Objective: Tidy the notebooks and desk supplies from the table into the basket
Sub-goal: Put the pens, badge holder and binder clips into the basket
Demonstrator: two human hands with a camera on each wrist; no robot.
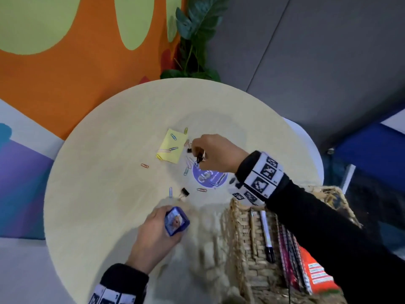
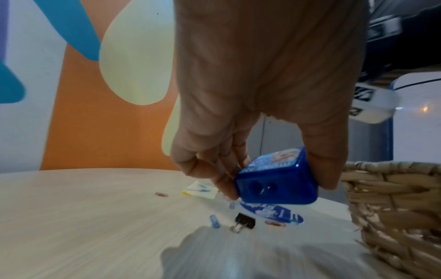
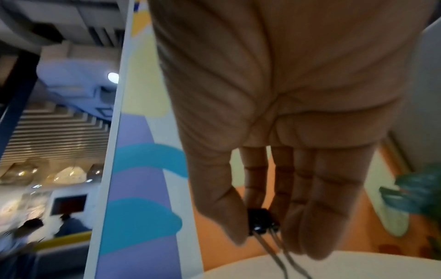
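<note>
Blue plastic sharpener (image 2: 278, 181) sits gripped in the left hand (image 1: 153, 233), just beside the wicker basket (image 1: 238, 238); the right hand (image 1: 215, 153) pinches 1 black binder clip (image 3: 261, 221) above the bench (image 1: 98, 172). Both look bound for the basket next. Beyond the hands, paper clips (image 1: 144, 165), another clip (image 1: 184, 191) and yellow notes (image 1: 169, 148) remain.

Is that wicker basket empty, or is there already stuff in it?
Not empty. The woven wicker basket already holds a black-capped white marker and spiral notebooks standing along one side.
</note>
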